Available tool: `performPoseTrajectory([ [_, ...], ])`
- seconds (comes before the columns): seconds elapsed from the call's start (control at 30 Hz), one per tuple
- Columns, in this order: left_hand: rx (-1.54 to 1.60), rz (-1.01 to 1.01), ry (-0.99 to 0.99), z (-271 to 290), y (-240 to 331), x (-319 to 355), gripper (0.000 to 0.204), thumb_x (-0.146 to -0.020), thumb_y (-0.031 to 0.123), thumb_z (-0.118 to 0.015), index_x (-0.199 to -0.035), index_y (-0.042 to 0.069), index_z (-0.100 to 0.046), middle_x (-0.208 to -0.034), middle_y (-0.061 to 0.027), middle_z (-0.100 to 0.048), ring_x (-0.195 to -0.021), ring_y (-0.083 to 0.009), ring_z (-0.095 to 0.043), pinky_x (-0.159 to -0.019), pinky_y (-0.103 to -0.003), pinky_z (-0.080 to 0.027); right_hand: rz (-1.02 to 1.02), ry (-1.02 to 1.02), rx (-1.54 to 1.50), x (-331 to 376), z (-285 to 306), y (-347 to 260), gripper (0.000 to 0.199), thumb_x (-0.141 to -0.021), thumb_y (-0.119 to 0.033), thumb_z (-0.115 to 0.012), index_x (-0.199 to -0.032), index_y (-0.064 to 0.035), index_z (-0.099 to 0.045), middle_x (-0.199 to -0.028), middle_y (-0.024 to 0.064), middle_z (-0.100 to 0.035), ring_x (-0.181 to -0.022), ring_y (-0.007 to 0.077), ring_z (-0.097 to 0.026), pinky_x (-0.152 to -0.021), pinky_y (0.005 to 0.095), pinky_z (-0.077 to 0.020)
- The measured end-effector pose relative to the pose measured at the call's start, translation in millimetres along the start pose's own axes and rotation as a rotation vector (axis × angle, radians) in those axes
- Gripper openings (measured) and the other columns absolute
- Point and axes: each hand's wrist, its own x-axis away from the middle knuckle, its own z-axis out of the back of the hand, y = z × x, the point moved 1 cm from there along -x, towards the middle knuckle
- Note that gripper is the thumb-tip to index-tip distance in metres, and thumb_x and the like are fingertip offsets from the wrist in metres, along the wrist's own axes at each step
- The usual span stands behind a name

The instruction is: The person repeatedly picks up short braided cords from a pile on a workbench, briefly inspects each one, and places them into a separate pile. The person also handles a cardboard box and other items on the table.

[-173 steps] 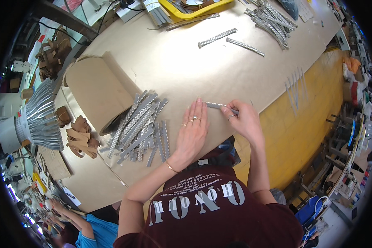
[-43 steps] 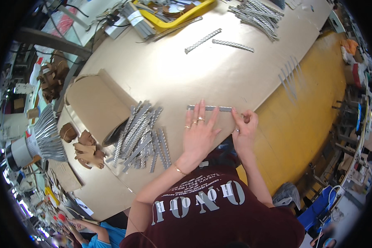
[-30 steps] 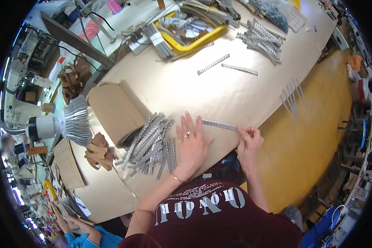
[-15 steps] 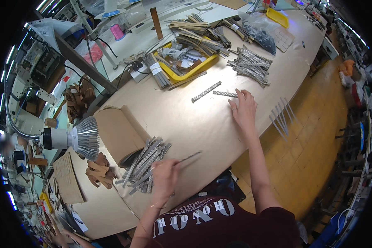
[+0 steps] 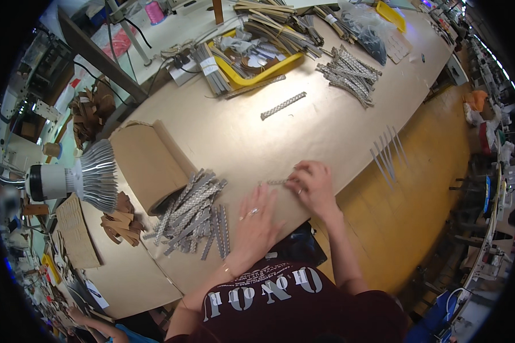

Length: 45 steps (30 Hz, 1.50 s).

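Note:
My right hand (image 5: 313, 191) is closed over the near part of the table, its fingertips gripping one end of a short braided grey strip (image 5: 277, 182). Beside it, my left hand (image 5: 257, 220) lies flat with its fingers stretched toward the strip's other end; it holds nothing that I can see. Left of that hand is a pile of braided and plain grey strips (image 5: 191, 214), with a few loose ones (image 5: 221, 228) along its right side. A single braided strip (image 5: 283, 106) rests farther off, and a heap of braided strips (image 5: 349, 75) sits at the far right.
A yellow tray (image 5: 240, 86) full of scraps stands at the back, with strip bundles (image 5: 274, 31) around it. A curved brown sheet (image 5: 149, 163), a lamp (image 5: 94, 174) and brown strips (image 5: 123, 220) are at left. Thin grey strips (image 5: 389, 157) show beyond the right table edge.
My right hand has drawn back toward me with a braided strip from beside the single one. My left hand has moved right, off the pile, and the thin strip it held no longer shows in it.

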Motion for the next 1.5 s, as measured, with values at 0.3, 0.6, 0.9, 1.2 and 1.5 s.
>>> performPoseTrajectory([
  [0.3,-0.077,-0.059,-0.192,-47.1,-5.0,-11.7,0.081,-0.091,0.049,-0.058,-0.153,0.006,-0.030,-0.159,-0.0207,-0.024,-0.147,-0.0365,-0.024,-0.119,-0.050,-0.018,-0.380,0.327,0.187,50.3,54.2,54.4,0.019,-0.089,-0.023,-0.070,-0.099,-0.0075,-0.068,-0.107,0.0118,-0.066,-0.104,0.0295,-0.060,-0.092,0.0418,-0.0419],
  [0.6,-0.097,-0.053,-0.188,-44.0,-3.8,-13.6,0.078,-0.093,0.049,-0.057,-0.154,0.008,-0.031,-0.160,-0.0194,-0.024,-0.148,-0.0343,-0.024,-0.120,-0.048,-0.018,-0.852,0.265,0.322,53.9,97.3,162.6,0.036,-0.098,-0.036,-0.058,-0.106,-0.0037,-0.069,-0.104,0.0131,-0.069,-0.096,0.0296,-0.065,-0.086,0.0396,-0.0481],
  [0.9,-0.105,-0.055,-0.185,-46.4,-5.2,-11.2,0.077,-0.092,0.048,-0.058,-0.153,0.008,-0.032,-0.159,-0.0207,-0.024,-0.147,-0.0374,-0.024,-0.118,-0.050,-0.021,-1.018,0.177,0.490,32.7,104.4,128.6,0.034,-0.095,-0.039,-0.061,-0.093,-0.0078,-0.073,-0.079,0.0113,-0.071,-0.076,0.0307,-0.068,-0.074,0.0400,-0.0494],
  [1.2,0.616,0.135,0.045,-13.7,-9.9,10.4,0.051,-0.085,0.022,-0.075,-0.130,0.004,-0.059,-0.129,-0.0157,-0.059,-0.112,-0.0261,-0.058,-0.096,-0.037,-0.042,-0.255,-0.235,-0.292,5.7,107.0,-26.7,0.010,-0.088,-0.013,-0.071,-0.084,-0.0052,-0.068,-0.077,0.0071,-0.066,-0.074,0.0258,-0.061,-0.066,0.0355,-0.0464],
  [1.5,1.154,0.552,0.002,3.4,-9.6,17.6,0.016,-0.090,0.007,-0.071,-0.104,-0.001,-0.070,-0.087,-0.0023,-0.069,-0.077,-0.0046,-0.060,-0.068,-0.020,-0.045,-0.198,-0.605,-0.261,5.3,66.3,-56.7,0.020,-0.089,-0.027,-0.069,-0.087,-0.0068,-0.067,-0.082,0.0074,-0.065,-0.083,0.0291,-0.062,-0.075,0.0406,-0.0442],
])
